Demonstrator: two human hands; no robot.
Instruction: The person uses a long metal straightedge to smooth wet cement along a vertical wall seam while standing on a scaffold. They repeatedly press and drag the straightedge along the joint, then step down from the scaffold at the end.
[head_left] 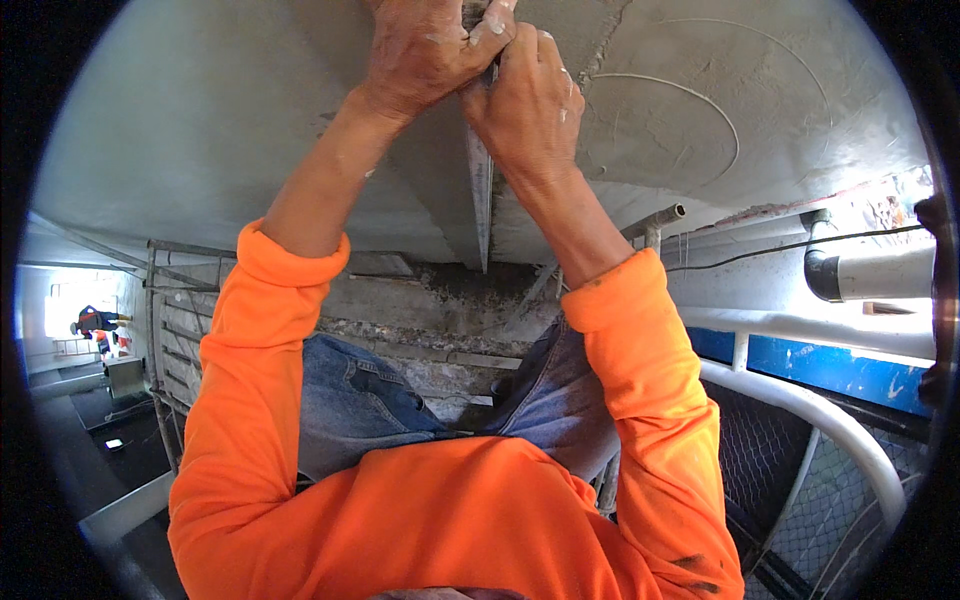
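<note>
Both the left hand (420,50) and the right hand (525,95) clench their fingers around the long grey metal straightedge (481,195), pressed upright against the grey plastered wall (230,110), smooth leftward, with trowel arcs apparently unlevelled rightward.

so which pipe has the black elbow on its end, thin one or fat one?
The fat white pipe at far right: a black elbow caps its left end. The thin grey pipe beside the right forearm ends open, no fitting.
</note>
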